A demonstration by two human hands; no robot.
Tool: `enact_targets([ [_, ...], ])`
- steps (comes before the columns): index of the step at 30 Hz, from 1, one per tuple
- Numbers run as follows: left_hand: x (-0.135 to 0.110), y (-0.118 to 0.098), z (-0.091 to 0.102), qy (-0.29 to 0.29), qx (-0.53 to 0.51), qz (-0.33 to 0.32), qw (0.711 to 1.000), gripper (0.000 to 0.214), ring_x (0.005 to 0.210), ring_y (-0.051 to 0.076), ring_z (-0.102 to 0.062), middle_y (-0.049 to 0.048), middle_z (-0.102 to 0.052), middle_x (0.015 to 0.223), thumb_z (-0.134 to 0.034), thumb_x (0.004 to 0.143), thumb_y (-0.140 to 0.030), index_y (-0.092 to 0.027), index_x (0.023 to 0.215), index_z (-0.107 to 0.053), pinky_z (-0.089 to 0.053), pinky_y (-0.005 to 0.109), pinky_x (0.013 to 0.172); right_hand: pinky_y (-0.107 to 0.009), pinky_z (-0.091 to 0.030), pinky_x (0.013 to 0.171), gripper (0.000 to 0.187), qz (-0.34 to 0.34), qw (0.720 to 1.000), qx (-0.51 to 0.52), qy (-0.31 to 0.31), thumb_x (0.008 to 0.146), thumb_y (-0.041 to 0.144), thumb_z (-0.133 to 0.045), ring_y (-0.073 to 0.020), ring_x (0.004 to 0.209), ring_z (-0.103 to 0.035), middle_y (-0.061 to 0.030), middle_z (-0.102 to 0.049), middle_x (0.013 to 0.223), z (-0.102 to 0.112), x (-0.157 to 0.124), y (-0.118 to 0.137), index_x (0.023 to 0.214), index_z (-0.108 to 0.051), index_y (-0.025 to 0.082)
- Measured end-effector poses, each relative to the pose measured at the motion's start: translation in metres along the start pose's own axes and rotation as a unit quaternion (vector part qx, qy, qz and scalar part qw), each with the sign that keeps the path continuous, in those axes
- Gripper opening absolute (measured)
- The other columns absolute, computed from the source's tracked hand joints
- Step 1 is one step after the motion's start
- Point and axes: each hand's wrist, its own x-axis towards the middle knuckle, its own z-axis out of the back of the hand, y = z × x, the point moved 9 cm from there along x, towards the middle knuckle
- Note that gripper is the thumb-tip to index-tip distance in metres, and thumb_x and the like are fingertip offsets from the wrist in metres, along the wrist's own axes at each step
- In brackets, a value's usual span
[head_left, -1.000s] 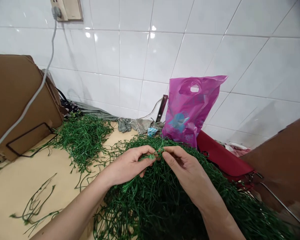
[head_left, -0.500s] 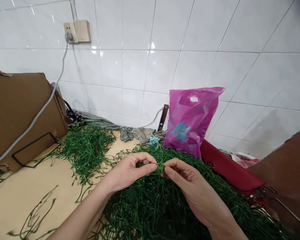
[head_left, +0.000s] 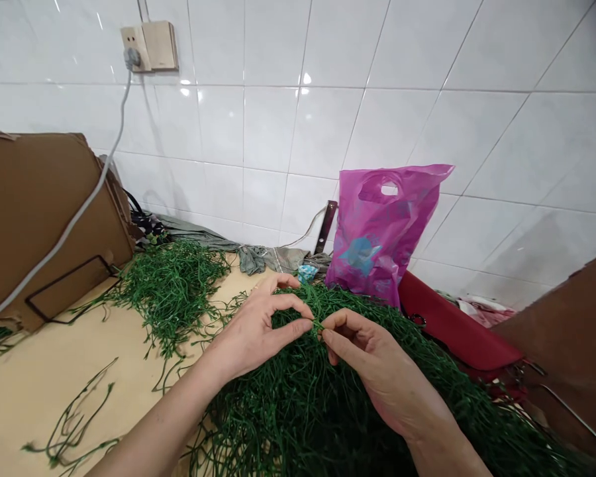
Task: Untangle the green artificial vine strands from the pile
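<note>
My left hand (head_left: 265, 324) pinches a thin green plastic stem (head_left: 318, 325) between thumb and index finger, its other fingers lifted apart. Against the same stem, my right hand (head_left: 360, 351) closes thumb and forefinger from the other side, the fingertips of both hands almost meeting. Beneath them spreads a large heap of dark green artificial stems (head_left: 298, 411), thin and tangled with small knobby tips. The exact join at my fingertips is too small to make out.
A smaller green pile (head_left: 173, 285) and a few loose strands (head_left: 74, 424) lie on the tan tabletop (head_left: 10, 404). Around stand a cardboard box (head_left: 40, 218), a purple plastic bag (head_left: 377, 232), a red bag (head_left: 461, 331) and a brown box (head_left: 576, 331). A grey cable (head_left: 74, 225) hangs at left.
My left hand's outer fingers have lifted and spread, while its thumb and index finger stay pinched at the stem. My right hand has barely moved. The view has tilted slightly down.
</note>
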Motion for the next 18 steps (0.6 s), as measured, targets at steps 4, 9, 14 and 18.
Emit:
enact_targets([
  [4,0.001,0.001,-0.006,0.033,-0.014,0.015,0.999,0.012,0.091,0.018,-0.058,0.0021,-0.061,0.092,-0.061,0.09,-0.03,-0.02,0.084,-0.063,-0.043,0.03,0.085,-0.025,-0.041,0.059,0.024,0.007,1.0,-0.006,-0.002,0.081,0.044,-0.066,-0.0121,0.059,-0.047,0.0046,-0.05,0.063,-0.001,0.0,0.002,0.077,-0.061,0.02],
  [9,0.001,0.015,-0.017,0.071,-0.141,0.092,0.983,0.02,0.069,0.014,-0.053,-0.0015,-0.058,0.073,-0.053,0.093,-0.037,-0.018,0.092,-0.058,-0.041,0.025,0.065,-0.028,-0.05,0.066,0.022,0.05,0.997,-0.058,-0.024,0.083,0.041,-0.064,-0.0154,0.066,-0.06,0.0007,-0.062,0.07,0.015,0.001,0.008,0.09,-0.068,0.02],
  [14,0.0,0.02,-0.016,0.074,-0.093,0.11,0.987,0.022,0.067,0.014,-0.051,-0.0015,-0.062,0.07,-0.055,0.091,-0.037,-0.018,0.099,-0.062,-0.037,0.025,0.066,-0.029,-0.052,0.066,0.019,0.083,0.986,-0.12,-0.076,0.084,0.038,-0.064,-0.0191,0.072,-0.069,-0.0024,-0.071,0.076,0.037,-0.001,0.012,0.09,-0.071,0.022],
  [18,0.0,0.02,-0.019,0.089,-0.124,0.097,0.984,0.022,0.066,0.014,-0.049,-0.0029,-0.057,0.068,-0.054,0.092,-0.04,-0.018,0.096,-0.057,-0.036,0.025,0.066,-0.029,-0.052,0.066,0.021,0.086,0.977,-0.165,-0.107,0.085,0.04,-0.063,-0.0208,0.075,-0.07,-0.0039,-0.074,0.078,0.046,-0.005,0.016,0.091,-0.073,0.023],
])
